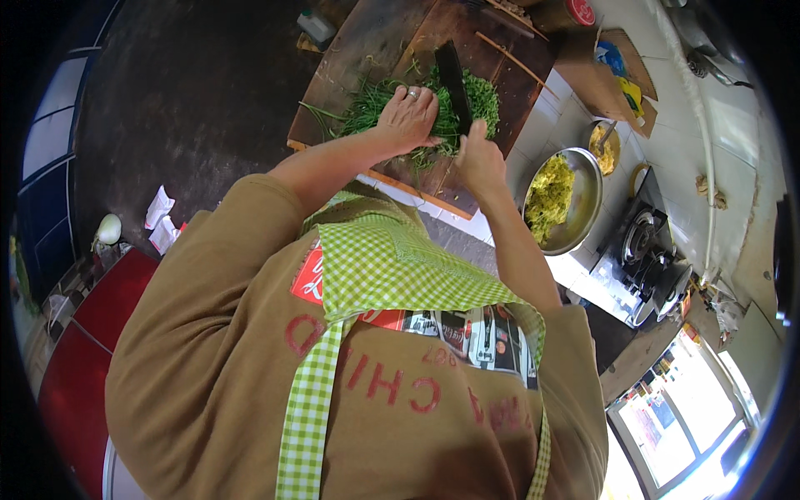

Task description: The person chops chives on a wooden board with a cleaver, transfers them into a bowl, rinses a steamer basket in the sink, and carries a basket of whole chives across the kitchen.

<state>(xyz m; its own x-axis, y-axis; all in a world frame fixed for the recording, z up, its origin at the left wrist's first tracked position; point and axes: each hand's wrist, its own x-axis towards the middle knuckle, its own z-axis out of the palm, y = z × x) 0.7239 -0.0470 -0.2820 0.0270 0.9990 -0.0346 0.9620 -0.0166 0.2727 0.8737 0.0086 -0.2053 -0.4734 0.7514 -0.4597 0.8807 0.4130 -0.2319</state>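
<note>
My left hand (409,117), with a ring on one finger, presses down on a bunch of long green chives or similar herbs (365,109). In my right hand (481,159) is the handle of a broad dark-bladed knife (453,84). The blade points away from me and lies across the greens, just right of my left fingers. Chopped greens (481,100) are heaped on the blade's right side. Under it all is a worn wooden board (400,37), with loose stems near its left edge. The knife's cutting edge is hidden among the greens.
Right of the board stand a steel bowl (581,212) of yellow-green shreds and a smaller bowl (615,153) of yellow food with a utensil. A thin wooden stick (515,62) lies on the board. Beyond are an open cardboard box (587,81) and a gas stove (644,244).
</note>
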